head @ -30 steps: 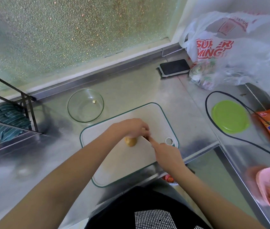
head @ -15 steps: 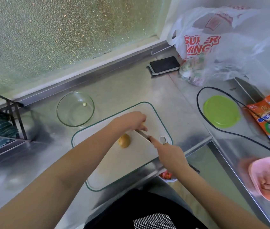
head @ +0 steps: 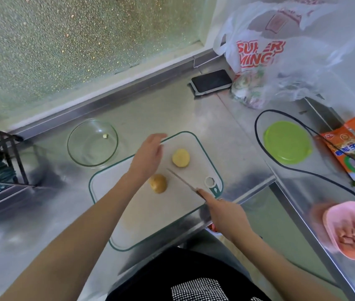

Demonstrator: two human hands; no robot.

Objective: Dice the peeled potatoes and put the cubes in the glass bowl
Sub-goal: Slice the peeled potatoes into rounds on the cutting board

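Two potato halves lie apart on the white cutting board (head: 150,213): one half (head: 180,157) shows its pale cut face, the other half (head: 158,183) sits dome up nearer me. My left hand (head: 149,155) hovers over the board's far left part with straight fingers, holding nothing. My right hand (head: 224,213) grips a knife (head: 182,180) by its handle, the blade lying between the halves and pointing left and away. The glass bowl (head: 92,142) stands left of the board with one small potato piece (head: 105,136) inside.
A black rack (head: 9,153) with a striped cloth stands at far left. A phone (head: 211,81) and plastic bags (head: 280,51) lie at the back right. A green lid (head: 287,142), a snack packet (head: 350,146), a black cable and a pink dish (head: 352,229) occupy the right counter.
The potato has been cut in two; one half now lies further back with its cut face up. My left hand has let go and lifted away to the left. The knife has drawn back.
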